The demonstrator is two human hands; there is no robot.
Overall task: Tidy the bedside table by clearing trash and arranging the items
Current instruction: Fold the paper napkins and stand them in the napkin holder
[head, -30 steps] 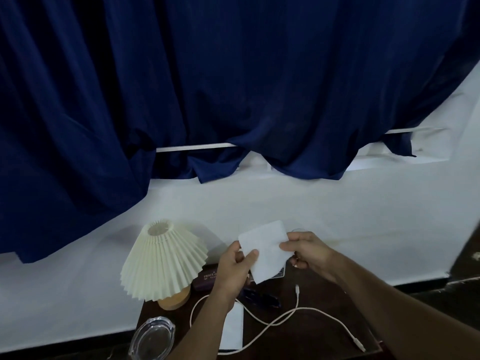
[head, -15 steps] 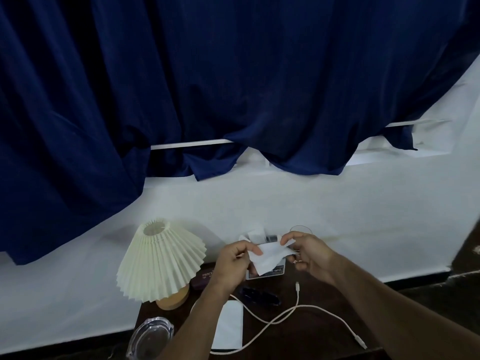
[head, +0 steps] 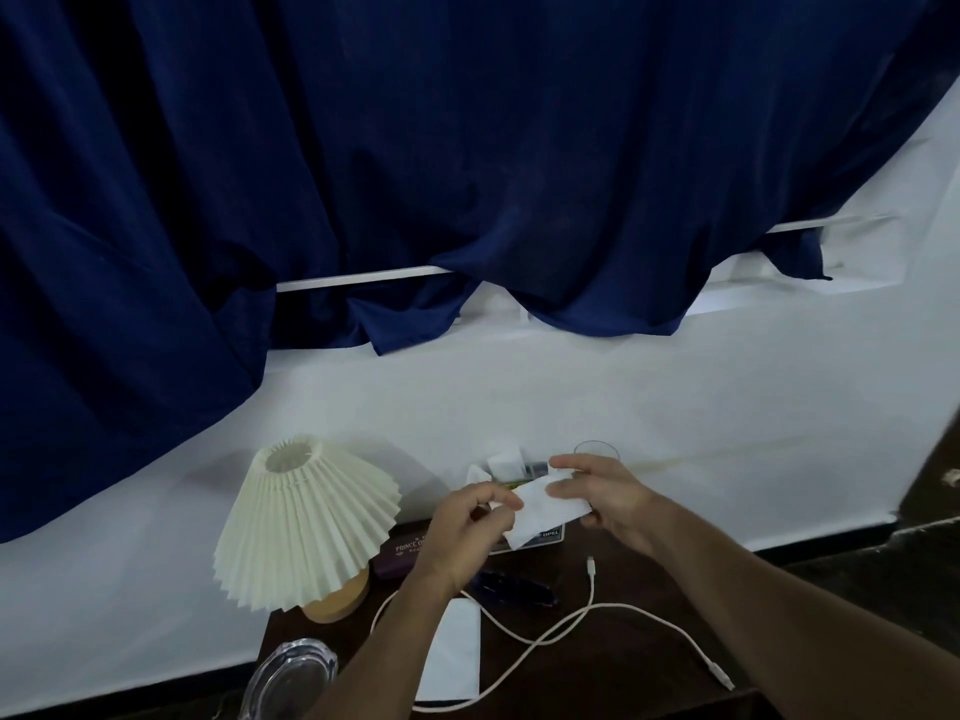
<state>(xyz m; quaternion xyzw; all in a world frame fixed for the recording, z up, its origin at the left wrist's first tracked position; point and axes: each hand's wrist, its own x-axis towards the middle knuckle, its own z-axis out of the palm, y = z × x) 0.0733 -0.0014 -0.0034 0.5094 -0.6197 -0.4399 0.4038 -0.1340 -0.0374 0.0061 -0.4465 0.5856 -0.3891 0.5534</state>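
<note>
Being pinched at both ends, a white folded paper tissue is held above the dark wooden bedside table: its left end is gripped by the left hand, its right end by the right hand. Left of the left hand, a cream pleated lamp is seen; below both wrists, a white charging cable is sprawled.

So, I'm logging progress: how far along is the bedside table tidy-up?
Early. Nothing looks finished yet. In hand: the left hand and right hand both pinch a white tissue above the table. Left to do: the cable sprawls loose, a paper lies flat near the front, and a book, a dark item and a glass dish sit unsorted.
</note>
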